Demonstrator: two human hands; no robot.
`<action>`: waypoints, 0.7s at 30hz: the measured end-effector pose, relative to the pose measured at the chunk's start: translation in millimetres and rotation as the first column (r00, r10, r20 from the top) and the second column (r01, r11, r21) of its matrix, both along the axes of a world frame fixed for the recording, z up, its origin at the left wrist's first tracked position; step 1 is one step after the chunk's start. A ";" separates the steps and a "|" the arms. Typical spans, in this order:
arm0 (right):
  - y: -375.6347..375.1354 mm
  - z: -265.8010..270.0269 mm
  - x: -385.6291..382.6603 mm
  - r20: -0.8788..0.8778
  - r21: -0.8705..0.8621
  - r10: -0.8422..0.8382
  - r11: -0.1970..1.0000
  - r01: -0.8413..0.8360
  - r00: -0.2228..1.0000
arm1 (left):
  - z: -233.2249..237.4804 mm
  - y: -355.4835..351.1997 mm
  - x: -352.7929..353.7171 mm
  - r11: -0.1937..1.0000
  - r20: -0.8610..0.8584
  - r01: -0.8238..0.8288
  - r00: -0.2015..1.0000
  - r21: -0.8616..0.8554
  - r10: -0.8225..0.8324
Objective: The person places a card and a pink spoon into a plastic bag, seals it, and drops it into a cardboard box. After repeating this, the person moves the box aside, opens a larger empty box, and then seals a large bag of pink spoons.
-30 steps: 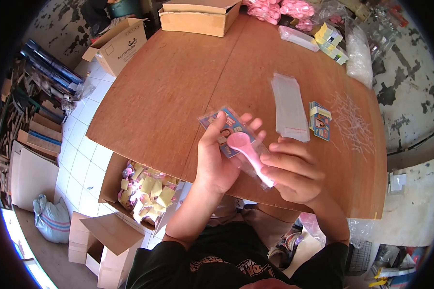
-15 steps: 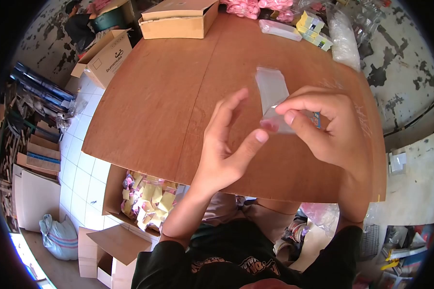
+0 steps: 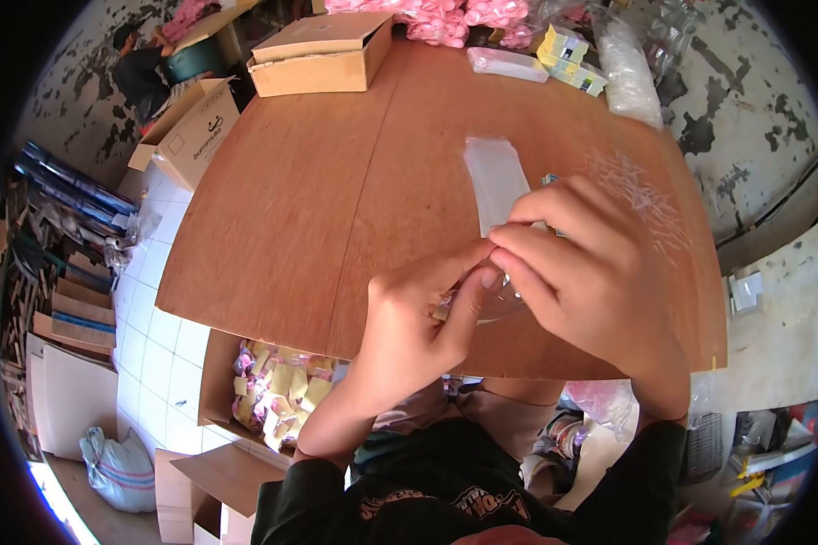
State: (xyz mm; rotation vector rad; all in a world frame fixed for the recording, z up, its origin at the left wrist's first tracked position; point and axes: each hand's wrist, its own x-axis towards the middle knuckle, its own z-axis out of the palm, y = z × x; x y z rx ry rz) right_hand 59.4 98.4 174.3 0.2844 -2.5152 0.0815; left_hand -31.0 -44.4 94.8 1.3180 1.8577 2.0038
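Both my hands meet over the right half of the wooden table. My left hand point(image 3: 413, 318) is closed, thumb and fingers pinching a small clear plastic bag point(image 3: 509, 289). My right hand point(image 3: 582, 259) pinches the same bag's upper edge, its fingertips touching those of the left. The hands cover most of the bag, and its contents, if any, cannot be made out. Just beyond the fingers lies a stack of flat clear plastic sleeves point(image 3: 495, 173). A small bluish printed piece point(image 3: 549, 180) shows partly behind my right hand.
Thin white strips point(image 3: 641, 200) are scattered on the table point(image 3: 273, 209) at right. A cardboard box point(image 3: 314, 68), pink bundles point(image 3: 436, 23), yellow packs point(image 3: 568, 59) and a plastic roll point(image 3: 629, 73) line the far edge. A box of wrapped items point(image 3: 286, 386) stands below left. A person point(image 3: 141, 77) sits far left.
My left hand was open and apart; it has moved right and closed on the bag. My right hand has moved slightly down, and the view has shifted a little.
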 end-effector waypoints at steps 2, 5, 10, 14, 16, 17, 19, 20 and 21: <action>-1.4 -9.4 -1.2 -0.048 0.066 -0.002 0.998 0.005 0.999 | 4.0 -4.0 1.5 0.999 -0.054 -0.011 0.998 -0.040 0.008; -2.8 -20.7 1.7 -0.143 0.159 -0.032 0.986 0.054 0.989 | 8.4 -6.5 1.2 0.992 -0.186 0.002 0.982 -0.126 -0.025; 17.6 -19.3 10.7 -0.029 -0.445 0.037 0.895 -0.046 0.999 | -0.7 -7.1 -0.9 0.980 0.030 0.198 0.980 -0.035 -0.197; 80.9 -30.0 27.0 -0.168 -0.973 0.254 0.113 -0.202 0.952 | -9.2 -7.0 0.7 0.979 0.182 0.102 0.974 0.175 -0.134; 162.8 -36.8 41.4 -0.326 -0.945 0.300 -0.111 -0.307 0.896 | -12.8 -8.4 -3.5 0.973 0.204 0.083 0.970 0.217 -0.128; 218.1 -43.3 49.3 -0.353 -0.935 0.362 -0.171 -0.311 0.863 | -14.1 -8.5 -5.2 0.956 0.235 0.058 0.964 0.289 -0.129; 325.1 -74.8 70.4 -0.264 -0.957 0.312 -0.203 -0.207 0.913 | -16.6 -5.4 -7.2 0.926 0.240 0.015 0.964 0.377 -0.114; 334.8 -97.0 82.8 -0.261 -0.957 0.303 -0.204 -0.206 0.916 | -14.9 -5.7 -4.8 0.927 0.244 0.023 0.962 0.375 -0.122; 342.0 -114.3 92.4 0.024 -0.993 -0.031 0.115 0.028 0.999 | -10.8 -4.9 -3.9 0.937 0.222 0.008 0.971 0.349 -0.091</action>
